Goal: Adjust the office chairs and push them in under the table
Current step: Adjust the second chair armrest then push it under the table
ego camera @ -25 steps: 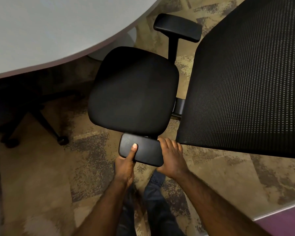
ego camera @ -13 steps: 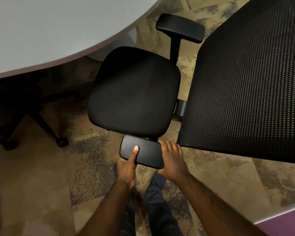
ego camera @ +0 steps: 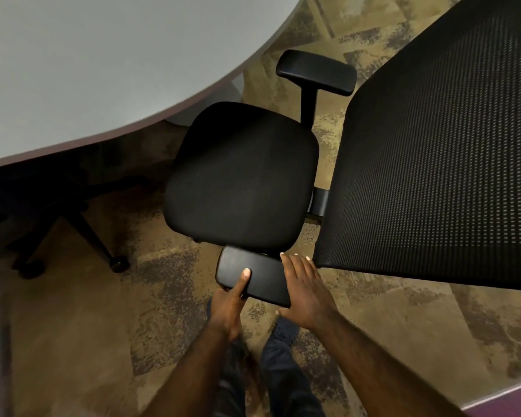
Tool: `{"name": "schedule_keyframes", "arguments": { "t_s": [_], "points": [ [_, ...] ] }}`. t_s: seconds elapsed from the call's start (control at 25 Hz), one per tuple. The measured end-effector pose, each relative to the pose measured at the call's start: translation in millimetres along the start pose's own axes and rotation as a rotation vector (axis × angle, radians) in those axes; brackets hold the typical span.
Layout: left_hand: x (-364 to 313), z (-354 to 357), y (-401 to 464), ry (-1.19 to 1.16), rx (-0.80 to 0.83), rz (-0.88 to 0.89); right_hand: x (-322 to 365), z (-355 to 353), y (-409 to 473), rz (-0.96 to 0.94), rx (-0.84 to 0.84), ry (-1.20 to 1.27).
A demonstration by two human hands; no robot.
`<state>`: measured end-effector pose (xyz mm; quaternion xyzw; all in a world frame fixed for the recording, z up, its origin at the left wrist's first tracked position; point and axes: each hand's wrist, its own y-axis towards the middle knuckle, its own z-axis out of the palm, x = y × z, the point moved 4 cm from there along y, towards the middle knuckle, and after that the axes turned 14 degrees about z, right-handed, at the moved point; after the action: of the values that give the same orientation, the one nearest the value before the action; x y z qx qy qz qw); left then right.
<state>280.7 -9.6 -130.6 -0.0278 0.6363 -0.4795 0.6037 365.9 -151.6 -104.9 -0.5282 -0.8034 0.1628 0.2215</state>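
A black office chair stands side-on to me, its seat [ego camera: 241,176] just short of the grey round table [ego camera: 103,61] at the upper left. The mesh backrest [ego camera: 433,152] fills the right. My left hand [ego camera: 227,302] grips the near armrest [ego camera: 253,275], thumb on top and fingers hidden under it. At the armrest's right end, close to the backrest's corner, my right hand [ego camera: 306,291] rests with straight fingers. The far armrest [ego camera: 316,72] stands on its post beyond the seat.
Under the table at the left, another chair's dark base with a castor [ego camera: 118,263] sits in shadow. The table's pale pedestal [ego camera: 211,103] shows behind the seat. A purple-edged surface [ego camera: 512,398] cuts the bottom right corner. Patterned carpet lies around my legs.
The chair has shifted slightly. My right hand's fingers have straightened and slid further over the armrest's right end. My left hand keeps its grip.
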Motion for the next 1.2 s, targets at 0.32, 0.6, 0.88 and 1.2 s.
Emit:
{"name": "schedule_keyframes", "arguments": {
  "t_s": [0.32,0.6,0.88,1.2],
  "points": [
    [-92,-2,-18,0.55,-0.038,0.451,14,-90,-22,-0.097,-0.162,0.226],
    [-171,39,-57,0.824,0.187,0.741,26,-175,-44,-0.119,-0.333,0.238],
    [-224,70,-107,1.084,0.489,1.081,36,-219,-91,-0.027,-0.468,0.294],
    [-252,93,-160,1.238,0.609,1.309,20,-250,-164,0.053,-0.673,0.355]
  ]
}}
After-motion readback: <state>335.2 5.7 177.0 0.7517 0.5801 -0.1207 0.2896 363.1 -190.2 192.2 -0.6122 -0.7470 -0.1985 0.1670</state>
